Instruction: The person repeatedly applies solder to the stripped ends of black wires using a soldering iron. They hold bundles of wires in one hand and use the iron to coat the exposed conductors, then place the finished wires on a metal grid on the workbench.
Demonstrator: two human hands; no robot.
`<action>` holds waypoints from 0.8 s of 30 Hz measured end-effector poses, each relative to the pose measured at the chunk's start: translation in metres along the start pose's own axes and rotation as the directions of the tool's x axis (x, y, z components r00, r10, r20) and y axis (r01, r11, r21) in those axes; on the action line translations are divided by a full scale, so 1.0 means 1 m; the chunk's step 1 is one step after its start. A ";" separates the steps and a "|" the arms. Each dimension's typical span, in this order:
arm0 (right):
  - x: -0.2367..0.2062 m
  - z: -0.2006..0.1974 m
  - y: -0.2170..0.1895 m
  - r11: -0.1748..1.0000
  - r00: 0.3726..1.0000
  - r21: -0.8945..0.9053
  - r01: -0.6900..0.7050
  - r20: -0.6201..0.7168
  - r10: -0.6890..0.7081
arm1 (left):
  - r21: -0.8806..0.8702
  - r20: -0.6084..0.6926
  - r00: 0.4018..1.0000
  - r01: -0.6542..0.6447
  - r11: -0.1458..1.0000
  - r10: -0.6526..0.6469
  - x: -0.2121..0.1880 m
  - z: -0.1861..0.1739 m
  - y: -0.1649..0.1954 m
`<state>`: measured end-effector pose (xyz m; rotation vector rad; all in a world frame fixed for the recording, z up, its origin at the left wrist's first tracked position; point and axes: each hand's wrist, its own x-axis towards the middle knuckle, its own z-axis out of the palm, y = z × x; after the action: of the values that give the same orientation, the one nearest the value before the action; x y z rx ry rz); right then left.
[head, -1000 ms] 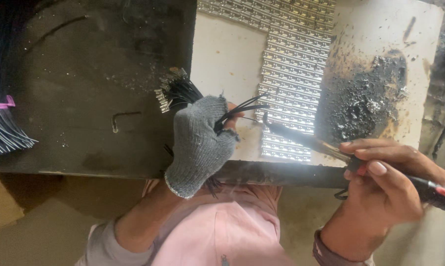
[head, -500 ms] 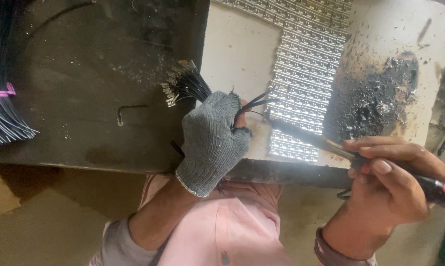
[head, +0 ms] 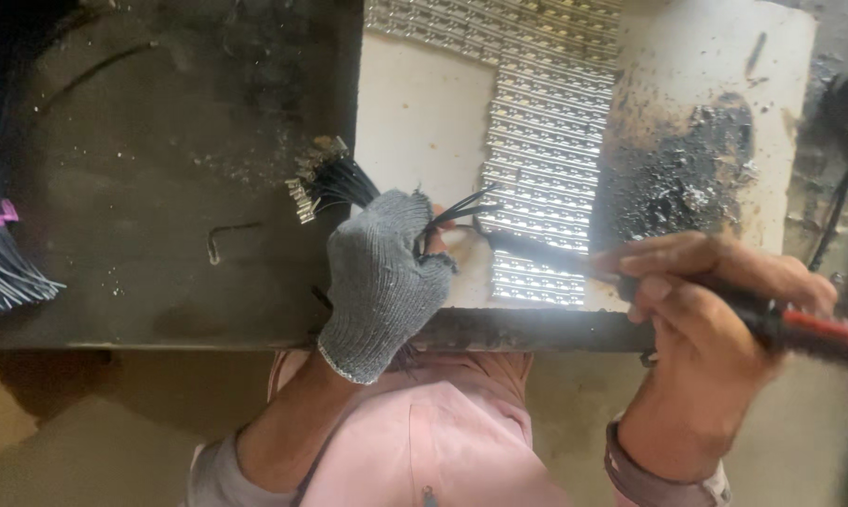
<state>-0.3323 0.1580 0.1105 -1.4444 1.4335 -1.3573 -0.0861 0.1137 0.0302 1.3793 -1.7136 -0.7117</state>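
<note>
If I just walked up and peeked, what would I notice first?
Probably the left hand in its grey knitted glove, in the middle, pinching a bunch of thin black wires at the bench edge. Next to it, the bare right hand holds a soldering iron with its tip pointing at the wires. Behind them lies a shiny silver sheet of tiny parts on a pale board.

Single head-worn view, looking steeply down from above and close onto the near edge of the counter (head: 161, 169); both hands enter from the bottom, over the person's lap.
</note>
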 end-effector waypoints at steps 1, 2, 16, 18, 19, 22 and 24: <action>-0.003 -0.005 0.006 0.998 1.000 0.056 -0.022 -0.018 0.023 | 0.008 0.007 1.000 0.003 1.000 -0.004 0.000 -0.001 0.000; -0.007 -0.011 0.016 0.991 0.998 0.127 -0.026 -0.046 0.032 | 0.016 0.013 1.000 0.006 1.000 -0.006 0.001 -0.001 0.001; -0.054 -0.137 0.045 0.996 0.875 -0.004 0.089 -0.478 -0.080 | 0.009 -0.015 0.999 0.028 1.000 -0.028 -0.001 0.003 0.000; -0.050 -0.133 0.046 0.997 0.863 0.054 0.056 -0.505 -0.021 | -0.054 -0.031 1.000 0.004 0.999 -0.006 -0.004 -0.001 -0.006; -0.048 -0.132 0.046 0.996 0.863 0.077 0.051 -0.505 -0.005 | -0.097 -0.052 0.998 -0.040 0.994 0.035 -0.005 -0.006 -0.009; -0.044 -0.131 0.045 0.993 0.889 0.091 0.069 -0.458 -0.020 | 0.009 -0.216 0.973 0.081 0.997 -0.078 -0.011 -0.033 -0.016; -0.043 -0.131 0.045 0.994 0.887 0.092 0.053 -0.462 -0.004 | 0.116 -0.226 0.972 0.088 0.989 -0.060 -0.007 -0.053 -0.023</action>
<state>-0.4624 0.2176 0.0884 -1.1207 1.6055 -1.8556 -0.0286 0.1174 0.0367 1.5549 -1.5581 -0.4762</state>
